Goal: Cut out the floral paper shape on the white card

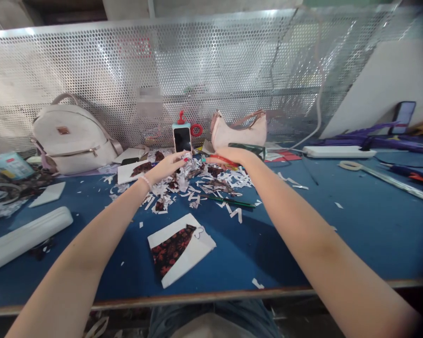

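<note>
My left hand (pixel 167 167) reaches into a loose heap of paper and fabric scraps (pixel 193 180), its thumb and fingers closing on some whitish scraps at the heap's far side. Opposite it, my right hand (pixel 229 155) is curled around red-handled scissors (pixel 223 161), partly hidden by the hand. Just behind the heap, a phone (pixel 182 139) stands upright in a light blue holder. A green pen (pixel 231 202) lies at the near edge of the scraps. Closer to me is a white card (pixel 192 251) bearing a dark floral fabric piece.
A white backpack (pixel 75 136) and a pale pink handbag (pixel 239 129) stand against the perforated metal screen (pixel 204 61). On the left lies a long white case (pixel 28 237). A power strip (pixel 338 151) and a tape roll (pixel 350 165) are on the right of the blue table (pixel 268 263).
</note>
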Motion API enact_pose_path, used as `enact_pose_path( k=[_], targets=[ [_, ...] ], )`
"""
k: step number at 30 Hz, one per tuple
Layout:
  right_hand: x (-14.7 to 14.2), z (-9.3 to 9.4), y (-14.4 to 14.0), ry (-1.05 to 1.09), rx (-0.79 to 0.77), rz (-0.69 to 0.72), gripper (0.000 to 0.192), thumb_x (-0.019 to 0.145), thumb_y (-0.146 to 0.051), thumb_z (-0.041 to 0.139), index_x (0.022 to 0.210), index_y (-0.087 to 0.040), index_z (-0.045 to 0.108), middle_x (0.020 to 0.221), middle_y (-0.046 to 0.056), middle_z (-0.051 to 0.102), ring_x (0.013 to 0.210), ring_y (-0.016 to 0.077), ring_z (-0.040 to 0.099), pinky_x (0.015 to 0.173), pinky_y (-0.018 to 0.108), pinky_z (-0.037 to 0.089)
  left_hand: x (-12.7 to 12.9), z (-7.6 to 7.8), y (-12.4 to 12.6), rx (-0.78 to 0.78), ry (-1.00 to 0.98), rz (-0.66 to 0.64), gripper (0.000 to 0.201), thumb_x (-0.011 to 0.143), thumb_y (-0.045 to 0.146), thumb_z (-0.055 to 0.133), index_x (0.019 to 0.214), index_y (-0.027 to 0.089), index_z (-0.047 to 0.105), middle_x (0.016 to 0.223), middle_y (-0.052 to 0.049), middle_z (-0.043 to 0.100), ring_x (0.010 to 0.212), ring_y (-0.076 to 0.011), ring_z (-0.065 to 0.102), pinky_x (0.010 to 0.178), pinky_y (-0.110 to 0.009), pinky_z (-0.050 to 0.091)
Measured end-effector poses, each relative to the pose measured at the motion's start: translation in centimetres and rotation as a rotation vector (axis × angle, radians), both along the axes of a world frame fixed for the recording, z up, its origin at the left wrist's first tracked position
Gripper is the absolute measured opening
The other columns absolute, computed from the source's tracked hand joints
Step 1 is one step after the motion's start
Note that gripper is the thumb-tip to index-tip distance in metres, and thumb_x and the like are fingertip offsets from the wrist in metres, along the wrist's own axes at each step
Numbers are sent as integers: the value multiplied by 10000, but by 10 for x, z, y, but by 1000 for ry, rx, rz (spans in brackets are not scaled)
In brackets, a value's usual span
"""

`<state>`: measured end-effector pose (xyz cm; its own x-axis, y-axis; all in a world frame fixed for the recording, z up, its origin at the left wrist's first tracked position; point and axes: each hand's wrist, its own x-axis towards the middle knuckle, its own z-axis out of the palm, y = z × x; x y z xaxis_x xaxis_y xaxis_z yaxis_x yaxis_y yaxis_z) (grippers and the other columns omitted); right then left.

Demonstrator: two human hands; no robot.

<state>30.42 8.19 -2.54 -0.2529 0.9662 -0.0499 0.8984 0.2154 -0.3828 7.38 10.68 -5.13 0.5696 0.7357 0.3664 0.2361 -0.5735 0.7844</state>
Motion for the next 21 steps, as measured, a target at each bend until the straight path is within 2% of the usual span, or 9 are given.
enact_pose_path(
  k=[2, 4, 8, 11, 14, 17, 19, 21],
  targets=[
    [-1, -9, 7, -171, 6, -25, 329, 771, -348, 574, 534, -124, 526, 523, 64, 566, 508, 134, 542, 490, 234, 373, -2, 1, 1, 22, 35, 18, 352, 767, 251, 572, 1111, 178, 595, 1252, -51, 540, 1193, -198, 439, 995, -269, 309],
    [0, -16, 11, -263, -19, -33, 253, 705, -304, 624, 543, -122, 555, 589, 89, 597, 596, 183, 572, 543, 263, 386, -5, 2, 3, 63, 56, 25, 400, 808, 291, 511, 1191, 183, 545, 1335, -39, 464, 1260, -193, 367, 1055, -294, 240],
    [5, -24, 13, -322, -66, -24, 217, 701, -298, 600, 575, -121, 608, 617, 86, 612, 619, 208, 579, 561, 284, 382, -5, -1, 10, 124, 0, 54, 407, 885, 330, 346, 1210, 166, 529, 1317, -45, 485, 1239, -186, 402, 1055, -325, 268],
    [5, -21, 12, -299, -67, -17, 201, 716, -302, 594, 633, -125, 640, 653, 85, 628, 629, 209, 582, 555, 284, 384, -3, -4, 14, 150, -28, 64, 396, 847, 267, 427, 1215, 157, 523, 1279, -62, 523, 1191, -203, 459, 1035, -352, 309],
    [-3, -12, 9, -202, -12, 28, 189, 767, -294, 562, 800, -139, 664, 836, 93, 661, 750, 209, 594, 613, 272, 408, 2, -4, 12, 182, -66, 23, 421, 794, 202, 505, 1212, 153, 521, 1249, -73, 548, 1148, -205, 499, 1012, -350, 344],
    [-17, -2, 3, -29, 60, 124, 286, 865, -332, 456, 1058, -178, 599, 1063, 75, 625, 886, 173, 577, 673, 239, 426, 7, -1, 5, 183, -141, -64, 436, 773, 192, 543, 1207, 155, 522, 1261, -84, 537, 1152, -207, 495, 1007, -352, 348],
    [-25, 2, 1, 194, 86, 226, 310, 882, -342, 437, 1106, -171, 564, 1055, 78, 627, 872, 155, 579, 657, 234, 437, 10, 0, 0, 154, -184, -107, 436, 770, 178, 540, 1205, 173, 524, 1275, -73, 526, 1173, -208, 475, 1017, -362, 335],
    [-30, 3, 0, 390, 116, 313, 248, 850, -313, 496, 987, -140, 608, 924, 75, 657, 794, 149, 586, 633, 243, 439, 12, 1, -2, 131, -210, -118, 436, 766, 153, 525, 1200, 192, 530, 1281, -56, 521, 1187, -208, 461, 1023, -371, 327]
  ],
)
